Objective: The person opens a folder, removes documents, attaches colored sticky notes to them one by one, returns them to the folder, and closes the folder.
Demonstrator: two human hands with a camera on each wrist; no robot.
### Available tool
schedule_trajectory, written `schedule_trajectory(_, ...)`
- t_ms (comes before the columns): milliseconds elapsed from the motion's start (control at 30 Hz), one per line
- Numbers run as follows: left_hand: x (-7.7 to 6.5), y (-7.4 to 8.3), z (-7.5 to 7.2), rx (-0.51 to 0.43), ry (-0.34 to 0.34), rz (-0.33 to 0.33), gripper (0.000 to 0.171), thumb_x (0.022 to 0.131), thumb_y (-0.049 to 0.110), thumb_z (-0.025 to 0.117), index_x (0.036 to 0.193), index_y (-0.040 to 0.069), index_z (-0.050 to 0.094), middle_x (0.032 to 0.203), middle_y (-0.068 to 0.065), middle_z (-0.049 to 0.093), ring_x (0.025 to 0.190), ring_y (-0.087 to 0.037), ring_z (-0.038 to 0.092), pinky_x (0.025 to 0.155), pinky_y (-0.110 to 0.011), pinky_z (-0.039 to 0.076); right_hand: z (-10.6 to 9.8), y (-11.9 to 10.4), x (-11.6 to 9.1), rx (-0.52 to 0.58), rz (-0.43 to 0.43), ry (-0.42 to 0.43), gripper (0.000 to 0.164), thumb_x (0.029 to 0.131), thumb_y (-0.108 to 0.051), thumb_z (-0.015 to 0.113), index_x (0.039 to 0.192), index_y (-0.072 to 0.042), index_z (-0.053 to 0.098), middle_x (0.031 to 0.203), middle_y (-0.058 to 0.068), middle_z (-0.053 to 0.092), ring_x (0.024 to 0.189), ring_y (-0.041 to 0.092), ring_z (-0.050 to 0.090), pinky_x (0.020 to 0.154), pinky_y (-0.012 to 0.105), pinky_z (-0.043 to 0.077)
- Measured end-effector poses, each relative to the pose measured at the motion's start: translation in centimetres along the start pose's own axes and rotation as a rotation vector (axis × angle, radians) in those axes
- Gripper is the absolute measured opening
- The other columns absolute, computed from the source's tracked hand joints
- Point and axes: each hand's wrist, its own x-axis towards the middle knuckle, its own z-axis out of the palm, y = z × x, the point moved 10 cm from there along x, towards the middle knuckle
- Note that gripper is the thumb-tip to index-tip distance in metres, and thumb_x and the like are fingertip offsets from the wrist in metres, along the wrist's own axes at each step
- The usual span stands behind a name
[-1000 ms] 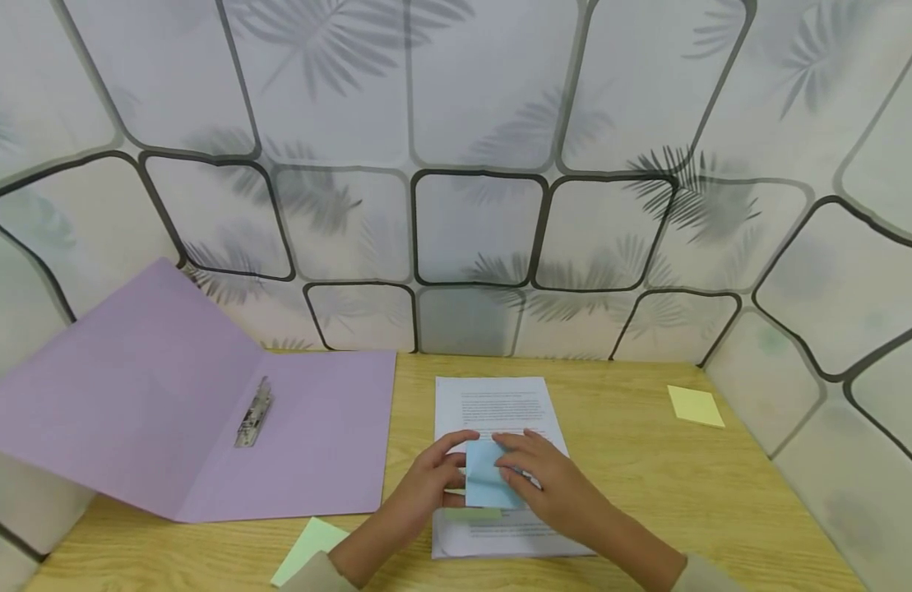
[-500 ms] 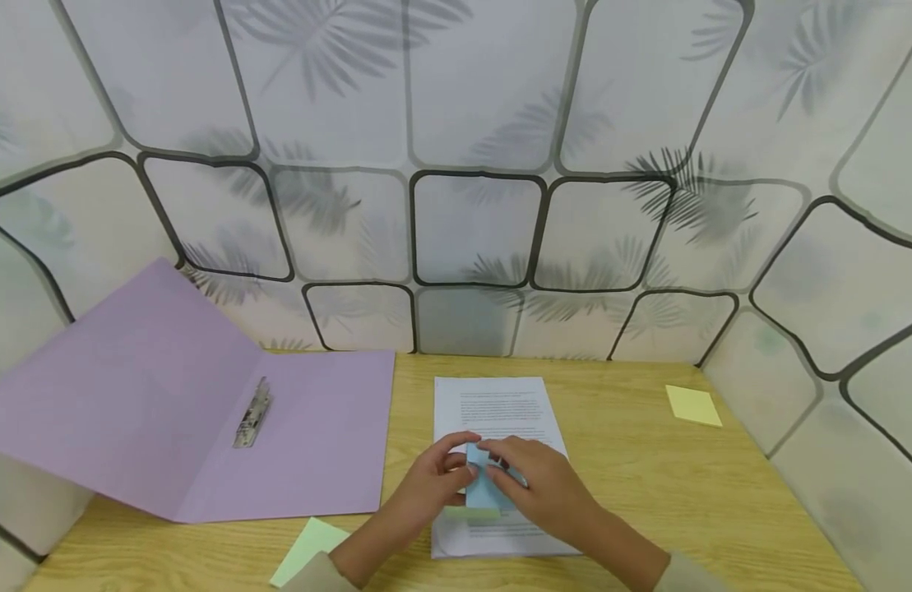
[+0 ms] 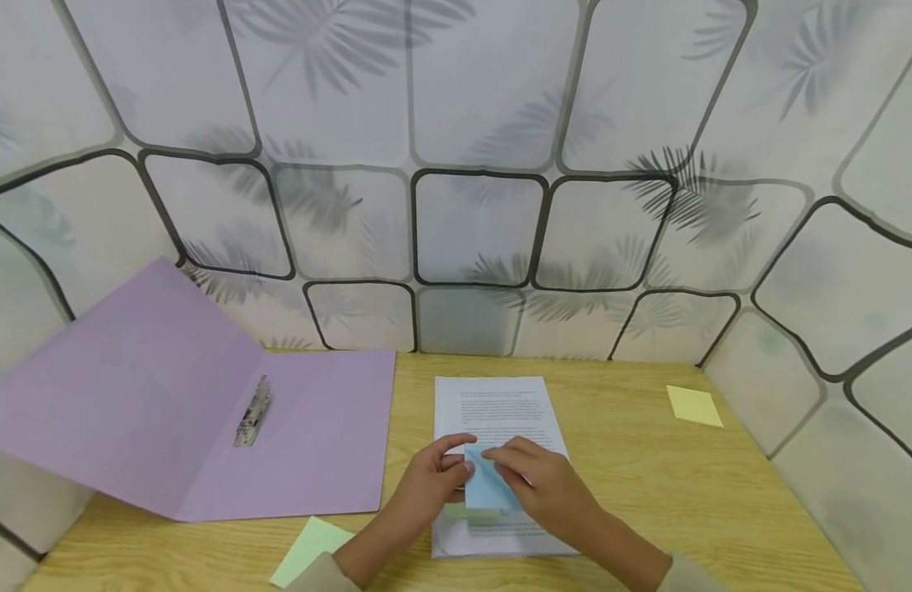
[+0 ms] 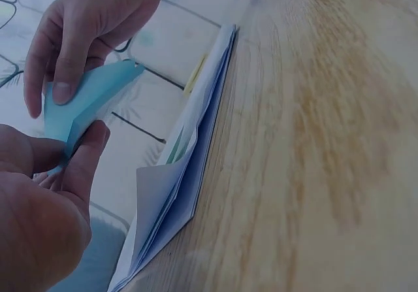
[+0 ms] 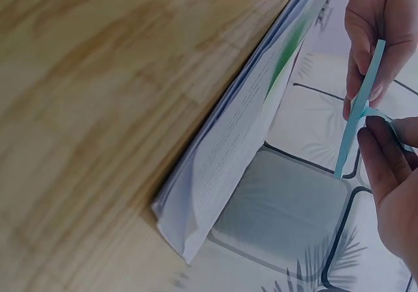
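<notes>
A pad of light blue sticky notes (image 3: 481, 489) is held above a stack of printed paper (image 3: 493, 403) in the head view. My left hand (image 3: 426, 489) grips the pad's left edge, thumb on top. My right hand (image 3: 552, 485) pinches the top sheet with thumb and fingers. In the right wrist view the pad (image 5: 359, 109) shows edge-on, and a blue sheet curves away from it into my right fingers (image 5: 375, 148). The left wrist view shows the blue paper (image 4: 85, 99) bent between both hands. A green sticky note (image 3: 470, 512) lies on the printed stack, partly hidden below the pad.
An open purple folder (image 3: 322, 427) with a metal clip (image 3: 253, 415) stands at the left. A pale green note (image 3: 311, 549) lies near my left forearm, and a yellow note (image 3: 694, 406) at the far right. A patterned wall (image 3: 470, 222) closes the table's back.
My right fingers have gone from lying spread over the blue pad to pinching its top sheet. The sheet was folded up closer to my left thumb half a second ago. The left hand has barely moved.
</notes>
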Motion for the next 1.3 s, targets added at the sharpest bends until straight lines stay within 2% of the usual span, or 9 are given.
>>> schedule_trajectory(67, 0.0, 0.0, -0.1, -0.01, 0.014, 0.002, 0.047, 0.101, 0.011, 0.058, 0.145, 0.0, 0.048, 0.085, 0.0, 0.067, 0.082, -0.01, 0.065, 0.074, -0.029, 0.06, 0.0, 0.0, 0.0, -0.012, 0.005, 0.003, 0.028, 0.086, 0.005, 0.073, 0.109, -0.011, 0.075, 0.093, -0.003, 0.069, 0.076, 0.002, 0.059, 0.066, 0.009, 0.048)
schedule_trajectory(133, 0.0, 0.0, -0.1, -0.029, 0.025, -0.001, 0.047, 0.101, 0.011, 0.057, 0.146, -0.001, 0.047, 0.1, -0.007, 0.073, 0.091, -0.015, 0.071, 0.079, -0.032, 0.062, -0.1, 0.0, -0.1, -0.016, 0.007, 0.006, 0.03, 0.084, 0.007, 0.074, 0.108, -0.011, 0.075, 0.091, -0.004, 0.067, 0.074, 0.001, 0.057, 0.066, 0.008, 0.047)
schedule_trajectory(233, 0.0, 0.0, -0.2, -0.052, 0.034, -0.01, 0.048, 0.102, 0.009, 0.056, 0.147, -0.003, 0.045, 0.116, -0.015, 0.073, 0.098, -0.021, 0.073, 0.081, -0.035, 0.062, -0.3, -0.1, 0.0, -0.007, 0.01, 0.014, 0.031, 0.083, 0.008, 0.075, 0.108, -0.01, 0.075, 0.09, -0.005, 0.066, 0.074, 0.001, 0.056, 0.066, 0.008, 0.047)
schedule_trajectory(300, 0.0, -0.1, -0.3, -0.06, 0.042, -0.024, 0.048, 0.102, 0.009, 0.056, 0.147, -0.002, 0.044, 0.121, -0.017, 0.071, 0.1, -0.022, 0.072, 0.081, -0.035, 0.062, -0.4, -0.1, 0.0, 0.006, 0.019, 0.023, 0.031, 0.083, 0.008, 0.074, 0.108, -0.009, 0.075, 0.09, -0.005, 0.066, 0.074, 0.0, 0.056, 0.066, 0.008, 0.047)
schedule_trajectory(567, 0.0, -0.4, -1.4, -0.035, 0.112, -0.04, 0.045, 0.101, 0.01, 0.059, 0.144, 0.002, 0.051, 0.118, -0.015, 0.072, 0.094, -0.016, 0.071, 0.076, -0.031, 0.061, -1.2, 0.6, -0.2, 0.041, 0.067, 0.07, 0.031, 0.083, 0.012, 0.073, 0.107, -0.008, 0.075, 0.087, -0.006, 0.065, 0.071, -0.001, 0.051, 0.064, 0.007, 0.044)
schedule_trajectory(867, 0.0, -0.7, -2.6, -0.048, 0.154, -0.036, 0.046, 0.1, 0.008, 0.06, 0.144, 0.0, 0.049, 0.112, -0.014, 0.073, 0.087, -0.014, 0.069, 0.072, -0.029, 0.06, -1.8, 1.4, -0.5, 0.043, 0.104, 0.085, 0.034, 0.082, 0.014, 0.072, 0.107, -0.008, 0.075, 0.09, -0.004, 0.066, 0.073, 0.0, 0.054, 0.065, 0.008, 0.046)
schedule_trajectory(1033, -0.2, -0.6, -3.3, -0.023, 0.169, -0.047, 0.047, 0.1, 0.008, 0.059, 0.145, 0.002, 0.048, 0.116, -0.014, 0.072, 0.09, -0.015, 0.068, 0.073, -0.029, 0.059, -2.5, 1.6, -0.6, 0.03, 0.105, 0.111, 0.036, 0.078, 0.017, 0.073, 0.106, -0.005, 0.075, 0.092, -0.003, 0.067, 0.073, 0.001, 0.055, 0.065, 0.008, 0.047)
schedule_trajectory(1300, -0.5, -0.3, -4.4, 0.001, 0.158, -0.015, 0.047, 0.102, 0.007, 0.055, 0.147, 0.0, 0.045, 0.123, -0.019, 0.069, 0.099, -0.019, 0.07, 0.079, -0.033, 0.061, -3.0, 2.8, -1.3, 0.013, 0.191, 0.098, 0.037, 0.076, 0.017, 0.075, 0.106, -0.005, 0.075, 0.096, -0.001, 0.07, 0.076, 0.002, 0.064, 0.068, 0.008, 0.052)
